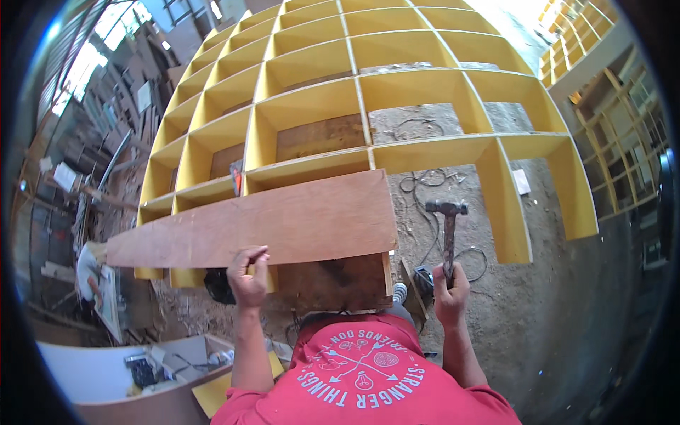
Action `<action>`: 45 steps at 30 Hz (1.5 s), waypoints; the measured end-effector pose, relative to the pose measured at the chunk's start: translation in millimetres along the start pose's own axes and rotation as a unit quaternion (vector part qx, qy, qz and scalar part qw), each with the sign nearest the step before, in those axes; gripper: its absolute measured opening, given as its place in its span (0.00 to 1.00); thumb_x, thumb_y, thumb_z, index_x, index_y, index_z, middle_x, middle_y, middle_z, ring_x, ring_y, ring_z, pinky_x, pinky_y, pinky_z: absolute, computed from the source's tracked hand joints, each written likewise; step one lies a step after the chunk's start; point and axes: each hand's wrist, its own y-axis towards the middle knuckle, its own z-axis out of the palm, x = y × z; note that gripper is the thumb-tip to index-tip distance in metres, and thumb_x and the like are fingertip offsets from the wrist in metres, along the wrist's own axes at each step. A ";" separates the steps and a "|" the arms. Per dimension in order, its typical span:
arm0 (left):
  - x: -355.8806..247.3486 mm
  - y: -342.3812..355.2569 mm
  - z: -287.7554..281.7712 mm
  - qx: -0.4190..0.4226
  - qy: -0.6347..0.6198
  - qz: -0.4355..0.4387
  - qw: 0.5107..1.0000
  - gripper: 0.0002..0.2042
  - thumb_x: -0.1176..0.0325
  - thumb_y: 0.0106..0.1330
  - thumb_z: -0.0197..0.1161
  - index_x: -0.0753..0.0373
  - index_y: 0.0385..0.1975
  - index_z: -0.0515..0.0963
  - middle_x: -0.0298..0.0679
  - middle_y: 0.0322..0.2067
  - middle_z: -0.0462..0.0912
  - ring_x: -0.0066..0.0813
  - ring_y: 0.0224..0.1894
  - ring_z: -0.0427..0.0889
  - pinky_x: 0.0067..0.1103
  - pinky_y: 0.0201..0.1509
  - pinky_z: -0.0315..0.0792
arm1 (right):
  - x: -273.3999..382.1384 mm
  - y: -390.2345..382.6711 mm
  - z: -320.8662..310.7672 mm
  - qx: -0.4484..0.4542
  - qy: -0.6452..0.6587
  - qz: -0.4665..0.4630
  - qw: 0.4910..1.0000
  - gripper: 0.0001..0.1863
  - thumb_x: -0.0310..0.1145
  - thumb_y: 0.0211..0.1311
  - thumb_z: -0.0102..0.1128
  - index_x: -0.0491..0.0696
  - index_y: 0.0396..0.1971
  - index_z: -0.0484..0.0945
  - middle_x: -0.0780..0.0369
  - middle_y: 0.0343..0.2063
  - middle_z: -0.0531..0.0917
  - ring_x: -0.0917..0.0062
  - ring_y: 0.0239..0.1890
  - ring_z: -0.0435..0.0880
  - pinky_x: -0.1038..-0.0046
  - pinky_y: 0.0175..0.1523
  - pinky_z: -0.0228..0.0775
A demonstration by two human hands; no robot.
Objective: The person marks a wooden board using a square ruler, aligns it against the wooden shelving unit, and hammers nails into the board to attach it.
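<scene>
My right hand (452,292) is wrapped round the handle of a hammer (449,230), its dark metal head pointing up and away from me. The fingers of my left hand (248,280) are curled in at the near edge of a long reddish-brown plywood board (312,221); anything small between them is too fine to make out. That board tapers toward the left and lies flat over the near cells of a large yellow wooden grid frame (407,152). An orange and dark tool (236,177) sticks up in a cell just beyond the board.
Cables (425,188) snake over the dusty floor inside the frame. At the far left a person (88,273) bends over a panel. A curved bin (142,397) with tools stands at the lower left. More grid frames (616,134) stand along the right; scrap wood leans at the upper left.
</scene>
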 end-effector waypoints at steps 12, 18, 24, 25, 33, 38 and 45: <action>109.8 -82.5 -169.9 -0.274 0.022 -0.209 0.938 0.08 0.76 0.76 0.64 0.69 0.50 0.87 0.38 0.44 0.90 0.23 0.41 0.87 0.22 0.50 0.82 | 97.8 57.3 79.2 0.109 0.008 -0.048 0.993 0.18 0.41 0.77 0.69 0.46 0.32 0.73 0.71 0.22 0.67 0.84 0.27 0.63 0.74 0.32 0.59; 210.7 -62.4 -240.4 -0.380 -0.136 -0.275 0.873 0.11 0.71 0.77 0.66 0.69 0.53 0.83 0.36 0.46 0.87 0.22 0.46 0.85 0.19 0.55 0.79 | 151.8 38.2 182.5 0.141 -0.069 -0.088 0.984 0.20 0.42 0.74 0.73 0.47 0.32 0.73 0.68 0.21 0.68 0.82 0.26 0.65 0.71 0.32 0.60; 297.6 -47.2 -311.8 -0.427 -0.055 -0.311 0.847 0.13 0.67 0.74 0.69 0.68 0.51 0.83 0.40 0.41 0.87 0.22 0.43 0.85 0.22 0.49 0.79 | 192.2 50.7 304.6 0.155 -0.201 -0.084 0.964 0.23 0.48 0.78 0.67 0.44 0.34 0.72 0.61 0.20 0.68 0.73 0.24 0.66 0.62 0.33 0.62; 300.0 -49.4 -320.7 -0.360 0.065 -0.337 0.868 0.15 0.66 0.72 0.71 0.69 0.52 0.83 0.42 0.40 0.87 0.22 0.42 0.85 0.23 0.48 0.79 | 196.7 54.0 318.6 0.163 -0.241 -0.075 0.954 0.24 0.50 0.80 0.64 0.43 0.35 0.72 0.60 0.21 0.68 0.72 0.25 0.66 0.60 0.33 0.62; 333.2 -107.6 -215.2 0.227 0.107 -0.408 0.878 0.56 0.41 0.61 0.77 0.61 0.83 0.54 0.61 0.69 0.77 0.58 0.70 0.78 0.43 0.74 0.73 | 176.1 30.5 395.7 0.142 -0.242 -0.074 0.957 0.22 0.50 0.82 0.61 0.41 0.44 0.77 0.61 0.31 0.71 0.74 0.34 0.69 0.65 0.42 0.65; 391.6 -45.7 -162.3 0.119 -0.154 -0.213 0.958 0.42 0.49 0.72 0.71 0.65 0.79 0.63 0.60 0.71 0.75 0.51 0.75 0.73 0.38 0.79 0.67 | 157.9 66.3 421.7 0.108 -0.283 -0.253 0.919 0.21 0.44 0.78 0.67 0.39 0.49 0.79 0.58 0.39 0.76 0.71 0.40 0.74 0.67 0.52 0.70; 362.6 -13.6 -225.1 -0.123 -0.411 -0.357 0.830 0.24 0.67 0.78 0.57 0.69 0.71 0.72 0.47 0.67 0.80 0.39 0.69 0.79 0.32 0.72 0.74 | 144.9 115.5 424.1 0.188 -0.291 -0.227 0.910 0.23 0.42 0.59 0.83 0.46 0.34 0.73 0.61 0.34 0.75 0.70 0.36 0.73 0.65 0.45 0.70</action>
